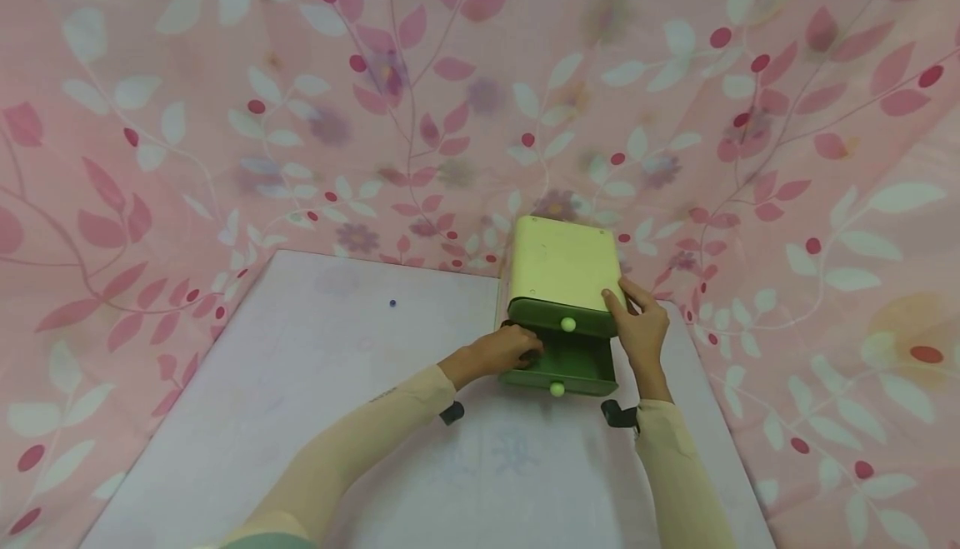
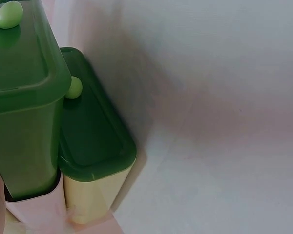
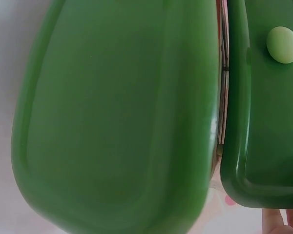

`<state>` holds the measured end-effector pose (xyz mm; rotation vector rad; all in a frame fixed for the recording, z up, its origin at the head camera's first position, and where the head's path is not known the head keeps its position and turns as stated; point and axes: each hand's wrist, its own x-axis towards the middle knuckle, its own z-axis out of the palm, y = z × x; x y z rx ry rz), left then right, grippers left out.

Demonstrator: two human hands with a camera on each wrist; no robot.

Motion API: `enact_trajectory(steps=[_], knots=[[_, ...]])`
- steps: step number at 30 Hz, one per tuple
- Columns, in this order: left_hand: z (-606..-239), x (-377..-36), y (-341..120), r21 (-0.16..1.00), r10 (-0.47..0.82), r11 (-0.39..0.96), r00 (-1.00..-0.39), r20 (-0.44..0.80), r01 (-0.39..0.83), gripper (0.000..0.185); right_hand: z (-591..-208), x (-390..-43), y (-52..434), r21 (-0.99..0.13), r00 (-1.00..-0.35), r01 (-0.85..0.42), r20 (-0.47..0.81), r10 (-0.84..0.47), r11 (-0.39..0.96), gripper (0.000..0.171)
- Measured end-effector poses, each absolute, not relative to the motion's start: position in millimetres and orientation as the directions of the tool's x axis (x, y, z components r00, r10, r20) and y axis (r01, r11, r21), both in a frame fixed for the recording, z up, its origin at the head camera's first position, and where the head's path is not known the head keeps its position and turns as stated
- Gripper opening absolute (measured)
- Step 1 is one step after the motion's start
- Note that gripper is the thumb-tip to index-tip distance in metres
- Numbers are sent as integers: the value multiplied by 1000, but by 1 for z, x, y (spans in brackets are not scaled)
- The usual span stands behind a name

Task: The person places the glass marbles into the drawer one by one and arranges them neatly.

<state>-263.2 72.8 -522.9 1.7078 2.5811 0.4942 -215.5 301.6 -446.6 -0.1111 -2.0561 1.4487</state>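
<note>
A small drawer cabinet (image 1: 566,257) with a yellow top and green drawer fronts stands near the back of the table. Its middle drawer (image 1: 570,385) is pulled out, while the upper drawer (image 3: 273,126) and the lower drawer (image 2: 95,131) are in. My left hand (image 1: 506,349) reaches over the left side of the pulled-out drawer, fingers bent down into it; whether they hold anything is hidden. On the cabinet's right side rests my right hand (image 1: 641,328), thumb at the top front corner and fingers extended along the side.
A tiny blue thing (image 1: 392,303) lies on the white table (image 1: 315,349), left of the cabinet. Flowered pink cloth (image 1: 450,116) hangs behind and on both sides. Black mounts (image 1: 618,413) sit at both wrists.
</note>
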Motion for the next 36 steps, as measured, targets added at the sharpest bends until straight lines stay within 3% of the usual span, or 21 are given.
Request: enact_trajectory(steps=[16,23,36], knots=[[-527,-263,70,314,884,359,-428,187,879,25,-473,-232,317,-880,-793,-251,426,435,404,42],[-529,-265,68,308,895,312,-387,223,899,25,-472,-229,317,-882,-799,-251,421,428,399,42],[-530,-272,51,459,876,172,-349,334,872,22,-473,-233,318,-875,-789,-239,428,441,422,42]])
